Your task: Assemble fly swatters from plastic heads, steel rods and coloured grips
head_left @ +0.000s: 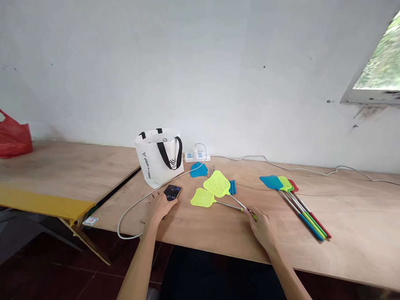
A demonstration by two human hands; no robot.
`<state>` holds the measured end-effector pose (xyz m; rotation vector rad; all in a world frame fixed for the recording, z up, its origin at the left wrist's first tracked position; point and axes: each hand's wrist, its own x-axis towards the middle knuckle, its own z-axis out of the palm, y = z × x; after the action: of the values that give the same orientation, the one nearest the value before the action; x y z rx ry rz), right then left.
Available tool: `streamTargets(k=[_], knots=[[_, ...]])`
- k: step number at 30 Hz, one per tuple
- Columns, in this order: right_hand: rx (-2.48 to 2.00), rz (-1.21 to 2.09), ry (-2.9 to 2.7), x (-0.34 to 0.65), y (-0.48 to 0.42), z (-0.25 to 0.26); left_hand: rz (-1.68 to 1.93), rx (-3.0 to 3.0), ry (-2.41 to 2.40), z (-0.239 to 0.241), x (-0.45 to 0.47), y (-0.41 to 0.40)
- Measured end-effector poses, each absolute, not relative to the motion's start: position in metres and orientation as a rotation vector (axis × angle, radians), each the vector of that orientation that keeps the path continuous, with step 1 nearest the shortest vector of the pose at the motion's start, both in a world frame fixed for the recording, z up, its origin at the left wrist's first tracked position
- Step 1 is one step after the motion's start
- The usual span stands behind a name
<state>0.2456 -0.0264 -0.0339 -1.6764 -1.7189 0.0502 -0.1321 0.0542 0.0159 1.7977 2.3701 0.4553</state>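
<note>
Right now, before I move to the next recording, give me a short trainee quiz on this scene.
1. True or false: the left hand rests on the phone.
2. The right hand touches the handles of a fly-swatter pair. Which colour are their heads? A) yellow-green B) black C) white
3. What colour is the plastic bag at the far left?
Key: 1 true; 2 A; 3 red.
</note>
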Motion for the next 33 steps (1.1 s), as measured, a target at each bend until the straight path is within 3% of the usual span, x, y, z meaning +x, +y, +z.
streamTargets(k=[7, 10, 14, 18, 23, 33], knots=[[-1.638, 0.062, -1.733, 0.244, -0.026, -0.032, 0.533, 1.821, 2.385, 0.019, -0.131, 0.051], [-1.628, 0.078, -1.708, 0.242, -0.028, -0.029, 0.745, 1.907, 2.345, 0.028, -0.125, 0.046], [-1.550, 0.146, -1.706, 0.236, -0.033, -0.019, 1.060, 1.979, 1.733, 0.043, -0.103, 0.033], [-1.462, 0.226, -1.764, 0.224, -0.043, -0.001, 0.859, 1.908, 1.067, 0.053, -0.066, 0.009], [-1.342, 0.282, -1.903, 0.204, -0.058, 0.020, 0.867, 1.713, 0.772, 0.049, -0.014, -0.016], [-1.272, -0.119, -1.967, 0.182, -0.071, 0.037, 1.455, 1.251, 0.715, 0.047, 0.016, -0.030]])
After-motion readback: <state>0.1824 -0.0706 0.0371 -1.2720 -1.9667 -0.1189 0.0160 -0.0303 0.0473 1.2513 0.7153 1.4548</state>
